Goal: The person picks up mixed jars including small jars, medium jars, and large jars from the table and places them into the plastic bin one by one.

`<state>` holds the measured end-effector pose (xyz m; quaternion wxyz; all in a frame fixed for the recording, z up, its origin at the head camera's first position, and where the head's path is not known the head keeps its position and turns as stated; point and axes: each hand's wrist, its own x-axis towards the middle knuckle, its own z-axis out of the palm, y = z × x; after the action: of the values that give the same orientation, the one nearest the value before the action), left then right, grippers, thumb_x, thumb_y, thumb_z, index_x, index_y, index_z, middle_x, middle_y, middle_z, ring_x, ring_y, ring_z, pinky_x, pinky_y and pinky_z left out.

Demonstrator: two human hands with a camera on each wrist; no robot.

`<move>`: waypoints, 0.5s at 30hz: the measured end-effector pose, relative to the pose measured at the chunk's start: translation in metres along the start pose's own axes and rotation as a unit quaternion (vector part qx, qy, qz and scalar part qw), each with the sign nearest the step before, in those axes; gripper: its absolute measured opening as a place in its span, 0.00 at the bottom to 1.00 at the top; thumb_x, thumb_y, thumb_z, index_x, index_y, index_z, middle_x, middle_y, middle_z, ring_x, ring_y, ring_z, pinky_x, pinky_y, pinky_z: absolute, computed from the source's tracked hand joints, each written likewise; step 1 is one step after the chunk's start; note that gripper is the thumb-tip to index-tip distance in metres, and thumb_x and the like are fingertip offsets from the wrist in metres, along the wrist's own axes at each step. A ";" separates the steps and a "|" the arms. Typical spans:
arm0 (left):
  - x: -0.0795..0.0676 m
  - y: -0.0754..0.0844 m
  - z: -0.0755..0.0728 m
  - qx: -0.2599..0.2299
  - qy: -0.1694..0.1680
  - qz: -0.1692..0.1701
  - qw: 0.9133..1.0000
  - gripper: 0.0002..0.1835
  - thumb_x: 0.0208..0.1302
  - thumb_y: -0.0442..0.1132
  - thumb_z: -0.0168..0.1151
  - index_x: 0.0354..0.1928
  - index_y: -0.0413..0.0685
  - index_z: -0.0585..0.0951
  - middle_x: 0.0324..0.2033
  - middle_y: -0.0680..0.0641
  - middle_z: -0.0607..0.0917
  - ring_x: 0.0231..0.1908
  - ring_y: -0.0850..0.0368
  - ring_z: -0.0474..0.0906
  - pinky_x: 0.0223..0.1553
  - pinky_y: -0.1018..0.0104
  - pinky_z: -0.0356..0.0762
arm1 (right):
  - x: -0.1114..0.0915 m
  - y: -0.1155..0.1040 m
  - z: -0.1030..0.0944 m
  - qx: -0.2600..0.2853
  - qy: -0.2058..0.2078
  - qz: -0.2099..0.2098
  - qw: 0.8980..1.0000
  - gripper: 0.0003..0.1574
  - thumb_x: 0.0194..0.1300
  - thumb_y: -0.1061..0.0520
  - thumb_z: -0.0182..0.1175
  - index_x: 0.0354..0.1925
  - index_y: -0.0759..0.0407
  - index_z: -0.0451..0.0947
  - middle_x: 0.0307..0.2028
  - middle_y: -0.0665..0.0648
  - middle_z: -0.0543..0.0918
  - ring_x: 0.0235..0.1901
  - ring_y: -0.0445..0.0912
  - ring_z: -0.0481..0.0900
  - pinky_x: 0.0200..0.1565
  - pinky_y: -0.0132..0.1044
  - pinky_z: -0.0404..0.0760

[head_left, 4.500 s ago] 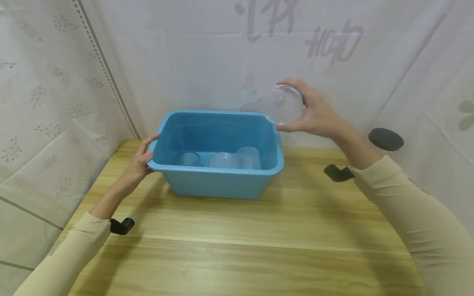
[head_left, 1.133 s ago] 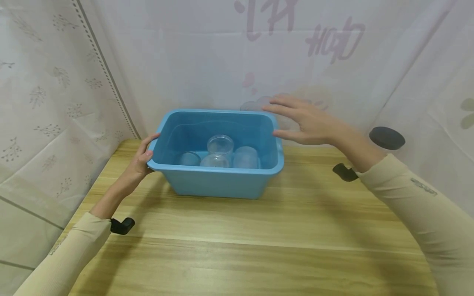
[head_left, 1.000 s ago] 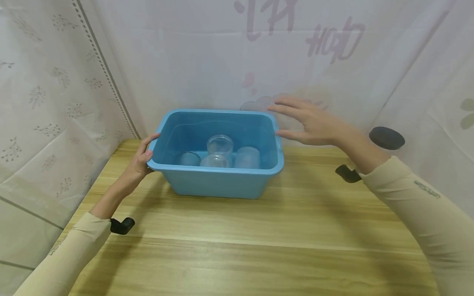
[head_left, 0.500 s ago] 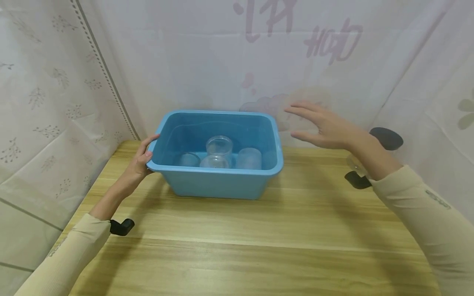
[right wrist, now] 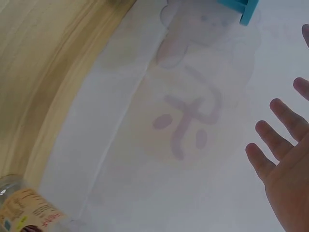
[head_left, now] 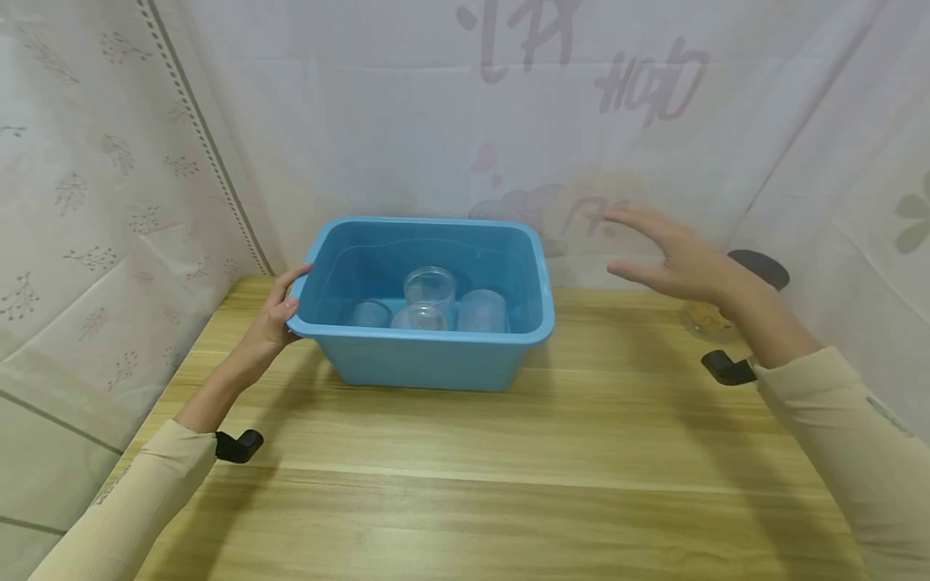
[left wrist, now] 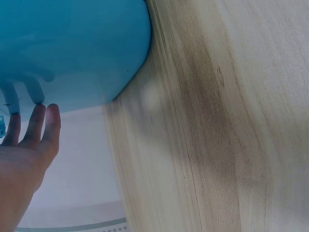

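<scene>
At the back of the table stands a blue plastic tub (head_left: 429, 363). My left hand (head_left: 276, 311) grips its left rim, thumb on top; the left wrist view shows the fingertips (left wrist: 52, 116) against the outer wall. Several clear plastic jars lie or stand inside, among them a round one (head_left: 430, 284) at the back and a cloudy one (head_left: 483, 313) at the right. To the right of the tub my right hand (head_left: 683, 258) hangs in the air, fingers spread and holding nothing. Beside its wrist is a clear jar with a yellowish label (head_left: 706, 319), partly hidden by the forearm.
A dark round lid (head_left: 759, 265) shows above the right wrist, apparently on the labelled jar. The wooden table (head_left: 436, 484) runs toward me in front of the tub. White printed curtains (head_left: 407, 121) hang behind and on both sides.
Earlier my right hand held a clear jar above the tub's right end; now another jar stands inside. Since then the empty right hand has moved right, uncovering the labelled jar. The left hand stays.
</scene>
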<state>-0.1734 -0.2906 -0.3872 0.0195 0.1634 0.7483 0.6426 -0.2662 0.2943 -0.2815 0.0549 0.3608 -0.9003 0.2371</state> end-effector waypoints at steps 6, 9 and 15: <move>0.000 0.000 0.000 0.006 -0.001 0.001 1.000 0.32 0.78 0.55 0.40 0.81 0.69 0.50 0.76 0.42 0.47 0.66 0.35 0.58 0.56 0.52 0.67 | -0.012 0.012 -0.002 0.013 0.012 0.022 1.000 0.48 0.69 0.52 0.69 0.78 0.35 0.57 0.76 0.51 0.58 0.74 0.56 0.52 0.67 0.67 0.52; 0.000 0.001 0.001 0.007 -0.001 0.002 1.000 0.32 0.78 0.54 0.40 0.81 0.69 0.50 0.76 0.42 0.48 0.66 0.36 0.59 0.57 0.51 0.67 | -0.020 0.018 -0.002 0.025 0.019 0.052 0.998 0.49 0.69 0.51 0.68 0.79 0.35 0.56 0.76 0.53 0.57 0.74 0.57 0.51 0.65 0.69 0.51; -0.001 0.001 0.002 0.000 0.003 -0.001 1.000 0.32 0.77 0.55 0.41 0.80 0.69 0.51 0.75 0.41 0.50 0.64 0.39 0.61 0.56 0.54 0.68 | -0.032 0.029 -0.001 0.054 0.031 0.105 0.992 0.50 0.69 0.49 0.69 0.79 0.34 0.54 0.77 0.50 0.55 0.75 0.59 0.48 0.64 0.72 0.48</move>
<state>-0.1720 -0.2891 -0.3864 0.0183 0.1606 0.7483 0.6433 -0.2626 0.3325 -0.3006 0.0379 0.2590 -0.9169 0.3012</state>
